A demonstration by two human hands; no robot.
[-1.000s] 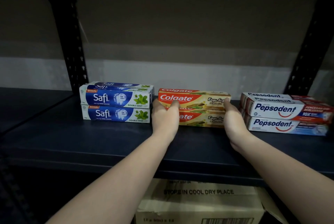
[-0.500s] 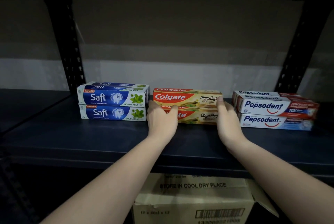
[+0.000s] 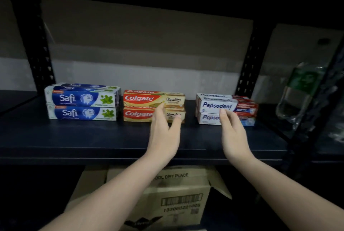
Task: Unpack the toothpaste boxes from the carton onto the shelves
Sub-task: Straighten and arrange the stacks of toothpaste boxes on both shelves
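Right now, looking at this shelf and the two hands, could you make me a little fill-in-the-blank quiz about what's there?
1. The Colgate boxes stand between the Safi boxes and the ____ boxes.
2. Each brand's front boxes are stacked ____ high.
3. The left hand reaches in front of the ____ boxes, its fingers straight.
4. The cardboard carton sits ____ the shelf.

Missing words: Pepsodent; two; Colgate; below
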